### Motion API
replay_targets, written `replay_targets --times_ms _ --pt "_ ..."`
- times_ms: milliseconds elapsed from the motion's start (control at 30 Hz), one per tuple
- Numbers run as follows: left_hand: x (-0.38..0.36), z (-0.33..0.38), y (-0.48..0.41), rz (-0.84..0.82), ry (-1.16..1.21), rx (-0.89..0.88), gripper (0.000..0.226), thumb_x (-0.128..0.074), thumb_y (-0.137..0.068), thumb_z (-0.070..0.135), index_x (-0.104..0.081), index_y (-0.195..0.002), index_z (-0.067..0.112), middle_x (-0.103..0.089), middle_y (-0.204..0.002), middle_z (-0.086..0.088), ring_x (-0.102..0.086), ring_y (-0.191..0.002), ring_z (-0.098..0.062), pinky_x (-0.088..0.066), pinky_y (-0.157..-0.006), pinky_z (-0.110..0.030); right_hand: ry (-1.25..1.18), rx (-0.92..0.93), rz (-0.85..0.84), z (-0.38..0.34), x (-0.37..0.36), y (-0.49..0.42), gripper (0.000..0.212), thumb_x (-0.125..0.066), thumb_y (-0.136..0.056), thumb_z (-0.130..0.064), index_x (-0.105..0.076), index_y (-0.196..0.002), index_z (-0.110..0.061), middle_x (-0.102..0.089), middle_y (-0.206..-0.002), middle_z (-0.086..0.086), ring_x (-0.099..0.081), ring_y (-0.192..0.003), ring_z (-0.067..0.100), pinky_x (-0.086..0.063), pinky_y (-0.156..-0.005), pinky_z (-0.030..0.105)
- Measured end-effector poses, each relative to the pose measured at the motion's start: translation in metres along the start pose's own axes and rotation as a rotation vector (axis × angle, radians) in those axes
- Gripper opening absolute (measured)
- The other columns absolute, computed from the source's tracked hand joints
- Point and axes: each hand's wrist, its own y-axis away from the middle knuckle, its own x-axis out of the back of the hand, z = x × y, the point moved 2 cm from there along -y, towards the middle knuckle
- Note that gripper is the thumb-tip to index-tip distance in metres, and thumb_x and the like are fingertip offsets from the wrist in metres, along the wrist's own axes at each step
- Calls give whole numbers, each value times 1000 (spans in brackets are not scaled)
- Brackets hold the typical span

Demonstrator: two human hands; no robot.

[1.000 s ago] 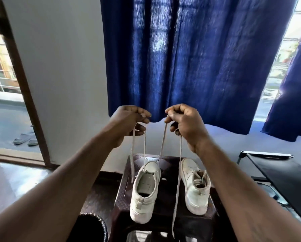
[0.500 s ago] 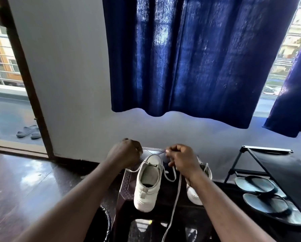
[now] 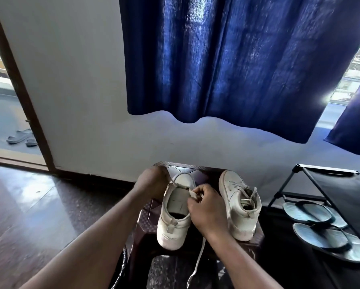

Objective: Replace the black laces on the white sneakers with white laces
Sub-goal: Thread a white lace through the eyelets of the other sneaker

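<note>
Tension matters here: we pinch the white lace (image 3: 198, 258) in both hands, the left hand (image 3: 152, 182) curled round one end over the stool's (image 3: 206, 174) far left corner, the right hand (image 3: 205, 207) nipping the other above its middle. The sneaker (image 3: 174, 232) sits on the stool's left half. We should even both ends, seemingly at the lowest eyelets, before crossing upward.

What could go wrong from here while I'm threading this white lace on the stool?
The white lace has a long tail hanging off the stool below the right hand, so the ends may come out uneven. The sneaker being laced sits at the stool's front edge; a hard tug from the left hand might shift or tip it.
</note>
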Motion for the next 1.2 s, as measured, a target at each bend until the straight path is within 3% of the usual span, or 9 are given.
replay_targets --times_ms 100,233,367,500,600,833,933,1000,1200 --pt "19 -9 -8 194 222 140 16 -73 -81 18 -76 -90 5 -77 -87 -17 -74 -89 -36 -60 -74 -41 3 -2 50 2 -6 3 11 -69 -83 -32 -61 -89 -27 -69 -93 -10 -65 -86 16 -52 -82 35" --pt "23 -16 -5 58 309 161 16 -75 -76 23 -79 -84 10 -79 -88 -9 -74 -89 -32 -58 -74 -34 -15 -10 61 4 -10 3 10 -69 -83 -31 -61 -89 -27 -69 -92 -10 -64 -84 13 -51 -80 33" --pt "37 -13 6 83 392 142 15 -72 -83 18 -75 -70 12 -73 -62 0 -56 -45 -12 -40 -48 -19 -208 -64 -21 -2 2 -2 24 -78 -86 -46 -66 -86 -26 -71 -82 -12 -65 -75 1 -51 -73 20" --pt "68 13 19 78 502 64 19 -72 -91 13 -70 -72 12 -67 -55 4 -41 -34 -5 -29 -36 -13 -384 -43 -24 -22 33 -22 13 -73 -88 -39 -70 -83 -27 -71 -71 -7 -62 -63 13 -54 -66 34" --pt "98 39 32 57 590 11 11 -64 -92 5 -74 -87 9 -72 -69 -7 -37 -38 -9 -24 -36 -15 -426 9 -24 -50 67 -38 10 -71 -93 -16 -70 -84 -20 -73 -71 -3 -62 -58 13 -51 -57 27" --pt "168 113 59 69 738 -124 14 -63 -97 9 -76 -101 8 -80 -87 -5 -37 -51 -11 -23 -44 -20 -434 170 -76 -133 147 -57 9 -61 -101 -14 -70 -97 -15 -76 -87 7 -63 -64 13 -44 -48 16" --pt "197 148 64 137 672 -209 15 -63 -98 6 -78 -96 10 -79 -82 -1 -56 -53 -12 -38 -42 -21 -410 231 -72 -169 180 -63 14 -59 -103 -16 -72 -100 -16 -78 -88 4 -67 -68 13 -47 -53 18" --pt "212 167 66 171 635 -261 17 -61 -96 2 -77 -99 6 -78 -86 -4 -73 -73 -14 -57 -61 -26 -406 249 -63 -187 198 -66 15 -59 -103 -16 -73 -99 -17 -79 -87 2 -68 -69 15 -51 -57 22" --pt "229 189 65 292 498 -302 18 -61 -92 2 -76 -98 9 -78 -100 -8 -74 -86 -21 -61 -79 -34 -335 259 -35 -201 216 -62 17 -58 -103 -16 -74 -97 -20 -79 -84 -3 -69 -64 13 -48 -54 22"
